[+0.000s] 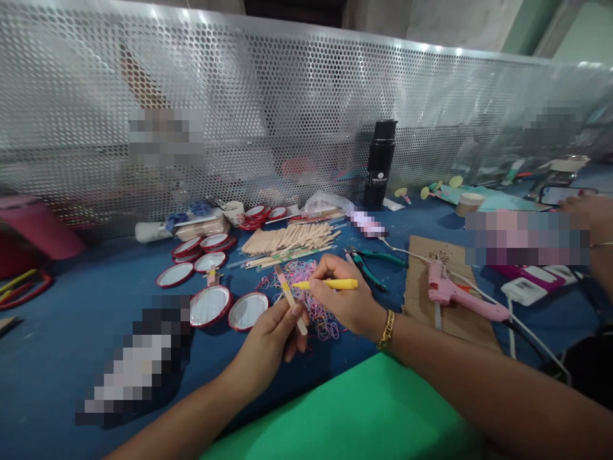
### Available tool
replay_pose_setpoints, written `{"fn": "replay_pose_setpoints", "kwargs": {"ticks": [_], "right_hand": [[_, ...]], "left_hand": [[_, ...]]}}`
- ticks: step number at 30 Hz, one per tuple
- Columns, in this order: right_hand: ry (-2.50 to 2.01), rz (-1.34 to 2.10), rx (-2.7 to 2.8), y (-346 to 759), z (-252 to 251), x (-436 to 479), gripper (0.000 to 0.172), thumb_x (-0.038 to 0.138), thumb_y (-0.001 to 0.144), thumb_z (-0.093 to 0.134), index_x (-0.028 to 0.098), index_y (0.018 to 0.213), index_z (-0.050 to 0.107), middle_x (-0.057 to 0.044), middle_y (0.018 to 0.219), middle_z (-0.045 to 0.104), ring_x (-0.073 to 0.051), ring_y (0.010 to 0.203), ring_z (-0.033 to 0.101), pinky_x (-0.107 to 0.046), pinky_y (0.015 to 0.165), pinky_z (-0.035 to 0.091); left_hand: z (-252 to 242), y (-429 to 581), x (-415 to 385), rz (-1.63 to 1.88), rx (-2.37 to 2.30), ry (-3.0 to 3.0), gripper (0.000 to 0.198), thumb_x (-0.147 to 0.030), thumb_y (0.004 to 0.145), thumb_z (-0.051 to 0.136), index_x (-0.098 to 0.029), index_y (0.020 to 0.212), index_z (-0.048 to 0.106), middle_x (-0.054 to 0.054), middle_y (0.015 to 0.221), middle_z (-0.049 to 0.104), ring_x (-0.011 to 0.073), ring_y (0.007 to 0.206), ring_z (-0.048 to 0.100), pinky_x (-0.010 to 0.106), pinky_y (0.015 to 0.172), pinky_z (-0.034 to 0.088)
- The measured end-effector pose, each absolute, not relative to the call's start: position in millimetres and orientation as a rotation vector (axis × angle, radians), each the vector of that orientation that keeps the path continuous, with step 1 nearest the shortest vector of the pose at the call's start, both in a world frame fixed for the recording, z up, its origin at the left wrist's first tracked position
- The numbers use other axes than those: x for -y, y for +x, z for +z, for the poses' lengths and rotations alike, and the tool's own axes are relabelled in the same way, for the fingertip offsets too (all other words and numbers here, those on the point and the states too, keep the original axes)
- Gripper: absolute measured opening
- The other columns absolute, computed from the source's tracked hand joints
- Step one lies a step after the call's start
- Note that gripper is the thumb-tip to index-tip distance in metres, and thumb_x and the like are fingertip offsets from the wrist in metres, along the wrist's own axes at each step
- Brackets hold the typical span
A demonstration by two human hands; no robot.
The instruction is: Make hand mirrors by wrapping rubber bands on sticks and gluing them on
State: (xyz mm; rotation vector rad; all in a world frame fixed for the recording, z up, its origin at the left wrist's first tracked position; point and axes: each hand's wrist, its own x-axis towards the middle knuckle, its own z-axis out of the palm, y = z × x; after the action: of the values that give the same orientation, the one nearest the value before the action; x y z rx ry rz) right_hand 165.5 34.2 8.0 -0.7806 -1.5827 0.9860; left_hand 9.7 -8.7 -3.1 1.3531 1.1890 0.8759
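Note:
My left hand (282, 326) pinches a flat wooden craft stick (289, 295) near its lower end. The stick tilts up to the left; its upper part carries brown, pink and yellow bands. In my right hand (341, 295) is a yellow marker (339, 284), held like a pen with its tip at the stick's yellow band. A gold bracelet (385, 329) circles my right wrist. Behind and below both hands spreads a tangle of pastel elastic bands or cords (328, 322). Just left of my left hand lie round white lids with red rims (249, 311).
A heap of plain craft sticks (290, 239) lies beyond my hands. Green-handled pliers (371, 271) and a pink glue gun (460, 297) on cardboard (416, 287) are to the right, with trailing cables. A black bottle (380, 166) stands before the perforated metal screen (306, 96). Another person's hand (587, 214) is far right.

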Motion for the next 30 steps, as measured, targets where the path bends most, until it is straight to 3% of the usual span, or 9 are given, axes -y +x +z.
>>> {"fn": "replay_pose_setpoints", "kwargs": {"ticks": [30], "right_hand": [[-0.77, 0.994, 1.582, 165.0, 9.0, -33.3, 0.01, 0.018, 0.077, 0.057, 0.02, 0.071, 0.05, 0.006, 0.059, 0.051, -0.009, 0.052, 0.046, -0.022, 0.048, 0.036]], "left_hand": [[-2.1, 10.6, 8.5, 0.88, -1.199, 1.332, 0.036, -0.051, 0.087, 0.05, -0.018, 0.074, 0.053, -0.004, 0.051, 0.056, 0.007, 0.039, 0.04, 0.019, 0.04, 0.026]]}}
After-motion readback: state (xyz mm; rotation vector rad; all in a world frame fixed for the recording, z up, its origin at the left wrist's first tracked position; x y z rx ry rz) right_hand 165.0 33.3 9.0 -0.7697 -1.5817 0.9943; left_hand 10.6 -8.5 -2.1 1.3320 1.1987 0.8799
